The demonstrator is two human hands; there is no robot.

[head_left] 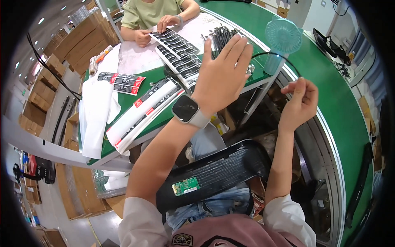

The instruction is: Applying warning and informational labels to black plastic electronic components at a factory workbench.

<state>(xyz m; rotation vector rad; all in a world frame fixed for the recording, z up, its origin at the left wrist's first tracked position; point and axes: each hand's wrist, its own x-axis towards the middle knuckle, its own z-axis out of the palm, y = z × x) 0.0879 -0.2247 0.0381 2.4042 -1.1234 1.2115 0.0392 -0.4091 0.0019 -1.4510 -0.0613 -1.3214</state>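
My left hand (222,78), with a watch (185,109) on its wrist, reaches over the table with its fingers stretched out. Just beyond it lies a pile of black cables (222,35). To the right, my right hand (302,101) pinches the end of a thin black cable (284,57). This cable arcs back to the left and passes behind my left fingers, where its other end is hidden. Across my lap rests a long black plastic cover (230,164), ribbed inside. A small green circuit board (186,186) lies on the cover's left part.
A teal fan (284,37) stands at the right table corner. Sheets of black labels (177,49) and white-and-red strips (144,109) cover the green table. Opposite, another person's hands (164,23) handle a label sheet. A curved green counter (329,94) runs along my right.
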